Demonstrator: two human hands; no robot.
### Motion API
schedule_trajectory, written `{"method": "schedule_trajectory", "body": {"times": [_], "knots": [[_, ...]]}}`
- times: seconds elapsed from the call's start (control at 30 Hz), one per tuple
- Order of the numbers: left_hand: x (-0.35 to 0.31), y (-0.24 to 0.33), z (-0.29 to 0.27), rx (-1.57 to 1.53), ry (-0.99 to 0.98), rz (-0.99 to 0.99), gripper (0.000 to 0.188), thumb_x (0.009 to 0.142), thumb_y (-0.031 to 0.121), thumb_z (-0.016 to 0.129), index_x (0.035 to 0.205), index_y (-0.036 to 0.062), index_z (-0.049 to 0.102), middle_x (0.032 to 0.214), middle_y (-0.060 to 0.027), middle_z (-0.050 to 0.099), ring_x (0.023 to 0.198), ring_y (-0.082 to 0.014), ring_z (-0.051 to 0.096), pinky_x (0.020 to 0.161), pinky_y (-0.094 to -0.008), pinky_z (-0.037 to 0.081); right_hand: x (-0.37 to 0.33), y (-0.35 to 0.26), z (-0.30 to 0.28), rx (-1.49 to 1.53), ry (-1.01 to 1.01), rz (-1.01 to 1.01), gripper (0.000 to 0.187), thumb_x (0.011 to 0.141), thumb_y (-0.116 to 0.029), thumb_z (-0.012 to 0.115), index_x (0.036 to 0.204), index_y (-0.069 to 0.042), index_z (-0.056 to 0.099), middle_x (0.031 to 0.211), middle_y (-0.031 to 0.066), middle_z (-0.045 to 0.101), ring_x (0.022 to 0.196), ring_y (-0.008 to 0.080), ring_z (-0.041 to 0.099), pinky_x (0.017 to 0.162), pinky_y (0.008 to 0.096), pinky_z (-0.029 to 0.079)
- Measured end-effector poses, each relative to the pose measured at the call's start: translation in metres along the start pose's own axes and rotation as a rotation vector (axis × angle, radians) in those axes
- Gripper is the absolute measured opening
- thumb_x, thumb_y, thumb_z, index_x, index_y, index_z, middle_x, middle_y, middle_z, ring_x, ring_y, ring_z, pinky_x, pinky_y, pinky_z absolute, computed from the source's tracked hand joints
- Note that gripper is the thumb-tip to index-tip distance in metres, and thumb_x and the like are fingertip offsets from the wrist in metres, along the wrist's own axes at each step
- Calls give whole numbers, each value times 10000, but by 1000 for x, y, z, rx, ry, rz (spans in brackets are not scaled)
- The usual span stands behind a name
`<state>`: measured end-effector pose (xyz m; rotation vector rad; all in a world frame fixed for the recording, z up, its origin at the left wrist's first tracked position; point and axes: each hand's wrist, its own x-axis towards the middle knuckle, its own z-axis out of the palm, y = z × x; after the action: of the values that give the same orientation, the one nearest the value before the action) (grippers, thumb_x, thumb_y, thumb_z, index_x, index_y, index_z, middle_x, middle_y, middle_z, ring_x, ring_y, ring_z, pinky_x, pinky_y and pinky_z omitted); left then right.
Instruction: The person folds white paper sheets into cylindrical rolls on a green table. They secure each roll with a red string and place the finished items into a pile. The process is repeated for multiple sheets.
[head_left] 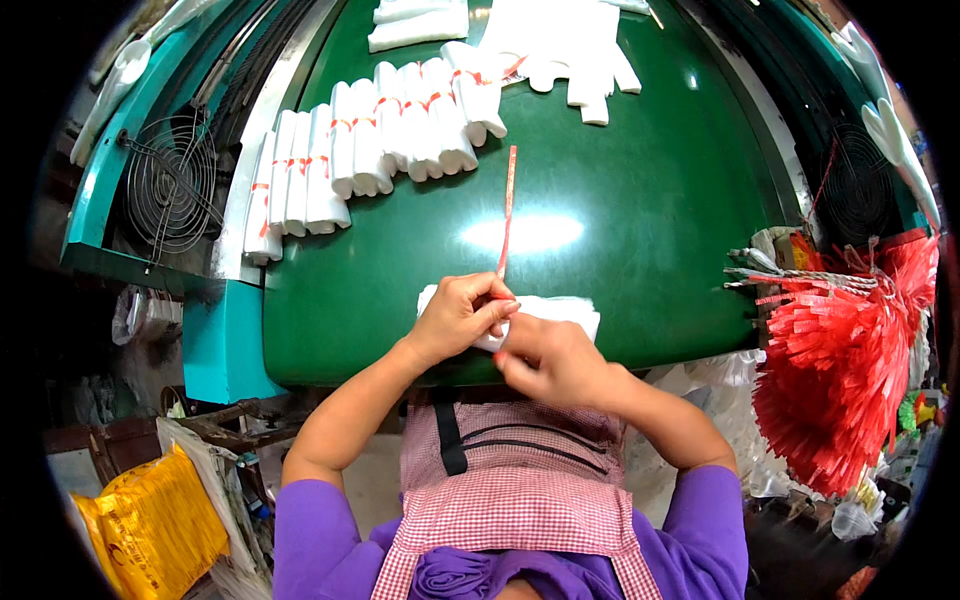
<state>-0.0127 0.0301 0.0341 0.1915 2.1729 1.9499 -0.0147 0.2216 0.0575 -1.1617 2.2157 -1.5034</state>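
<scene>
A bundle of folded white plastic bags (565, 308) lies near the front edge of the green table (640, 220), partly covered by my hands. My left hand (458, 318) is over the bundle's left part, thumb and forefinger pinched on a thin red tie strip (509, 205). One long end of the strip runs away from me across the table. Close beside it, my right hand (560, 360) is curled and blurred by motion. A bit of red shows at its fingertips, apparently the strip's other end. How the strip passes round the bundle is hidden.
Rolled white bag bundles (405, 120) tied with red strips line the table's left. Loose white bags (560, 50) lie at the far side. A thick bunch of red strips (835, 370) hangs at the right. A yellow package (160, 525) sits lower left.
</scene>
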Motion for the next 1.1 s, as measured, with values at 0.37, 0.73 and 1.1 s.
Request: {"method": "schedule_trajectory", "body": {"times": [0.37, 0.73, 1.1], "knots": [[-16, 4, 1, 848, 35, 845, 120, 725, 28, 673, 769, 32, 562, 877, -108, 563, 769, -265, 592, 691, -365, 502, 19, 38, -5, 150, -23, 176, 116, 849, -50, 595, 940, -3, 649, 846, 174, 628, 746, 324, 624, 685, 375, 505], [25, -15, -66, 562, 185, 185, 145, 899, 134, 622, 853, -2, 595, 727, -70, 577, 609, -144, 564, 564, -313, 451, 27, 25, -8, -704, -163, -174, 570, 717, -111, 674, 1255, -48, 498, 1236, 197, 552, 1110, 338, 561, 980, 417, 427], [45, -30, -86, 567, 385, 351, 231, 838, 122, 678, 1045, 49, 606, 826, -83, 608, 608, -198, 565, 563, -321, 465, 250, 173, -66, -167, 589, 45, 462, 957, -288, 558, 1328, -15, 519, 1158, 200, 634, 1018, 290, 625, 897, 357, 477]]}}
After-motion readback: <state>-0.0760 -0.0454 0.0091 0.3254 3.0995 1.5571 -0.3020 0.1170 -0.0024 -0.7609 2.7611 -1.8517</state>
